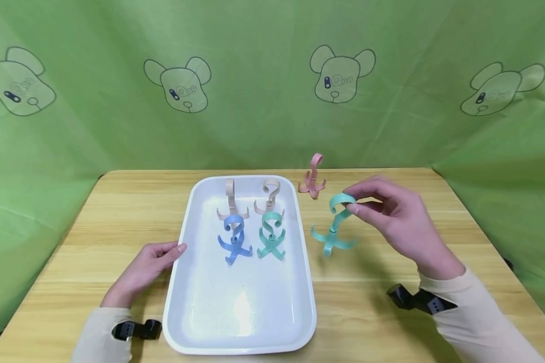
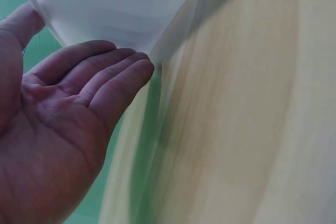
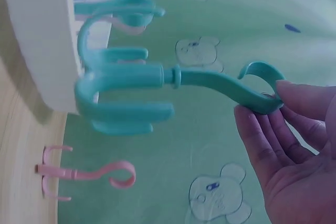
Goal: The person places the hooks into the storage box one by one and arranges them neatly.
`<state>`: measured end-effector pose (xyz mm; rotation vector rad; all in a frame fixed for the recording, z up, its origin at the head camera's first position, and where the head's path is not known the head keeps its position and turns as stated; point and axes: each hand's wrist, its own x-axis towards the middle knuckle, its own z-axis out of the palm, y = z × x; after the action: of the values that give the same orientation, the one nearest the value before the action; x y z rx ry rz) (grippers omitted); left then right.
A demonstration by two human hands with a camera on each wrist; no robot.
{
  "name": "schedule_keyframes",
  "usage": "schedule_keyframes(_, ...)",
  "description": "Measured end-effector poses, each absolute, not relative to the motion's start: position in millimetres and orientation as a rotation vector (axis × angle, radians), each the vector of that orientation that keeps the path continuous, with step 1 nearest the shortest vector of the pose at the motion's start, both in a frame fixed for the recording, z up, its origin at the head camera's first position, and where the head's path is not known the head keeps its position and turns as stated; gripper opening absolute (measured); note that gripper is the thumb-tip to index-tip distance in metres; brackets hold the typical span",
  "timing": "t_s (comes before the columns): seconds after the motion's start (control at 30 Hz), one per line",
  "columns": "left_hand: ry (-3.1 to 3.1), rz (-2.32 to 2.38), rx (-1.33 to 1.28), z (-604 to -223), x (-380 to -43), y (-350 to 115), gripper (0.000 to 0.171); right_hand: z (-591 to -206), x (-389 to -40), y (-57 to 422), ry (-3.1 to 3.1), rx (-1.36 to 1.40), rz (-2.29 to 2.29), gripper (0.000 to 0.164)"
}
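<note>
My right hand point(image 1: 397, 222) pinches a turquoise four-pronged hanging hook point(image 1: 331, 238) by its curled top, between thumb and fingers. The hook hangs upright just right of the white tray point(image 1: 240, 322), prongs down, above the table; the right wrist view shows it raised off the wood. My left hand point(image 1: 147, 267) grips the tray's left rim, thumb over the edge and fingers against the outer wall, as the left wrist view shows. Inside the tray stand two beige hooks point(image 1: 231, 196) at the back, with a blue hook point(image 1: 234, 242) and a green hook point(image 1: 271, 239) before them.
A pink hook point(image 1: 313, 184) stands on the wooden table point(image 1: 118, 217) beyond the tray's back right corner. Green cloth point(image 1: 263, 121) with printed bear heads closes off the back and sides. A black wrist device point(image 1: 420, 301) sits on each sleeve.
</note>
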<state>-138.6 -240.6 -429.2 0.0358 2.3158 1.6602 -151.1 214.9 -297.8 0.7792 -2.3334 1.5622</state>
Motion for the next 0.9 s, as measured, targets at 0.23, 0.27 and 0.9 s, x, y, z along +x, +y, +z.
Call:
schedule_keyframes(0.23, 2.327, 1.654, 0.029, -431.1, -139.3, -239.7, 0.056, -295.5, -142.7, 201.5, -2.313, 0.929, 1.618, 0.028)
schedule_keyframes(0.27, 2.332, 1.652, 0.03, -431.0, -139.3, -239.6, 0.056, -295.3, -141.6, 199.1, -2.312, 0.941, 1.625, 0.029)
schedule_keyframes(0.9, 2.325, 1.63, 0.041, -428.6, -139.5, -239.2, 0.057, -304.1, -142.0, 154.6, -2.365, 1.183, 1.595, 0.028)
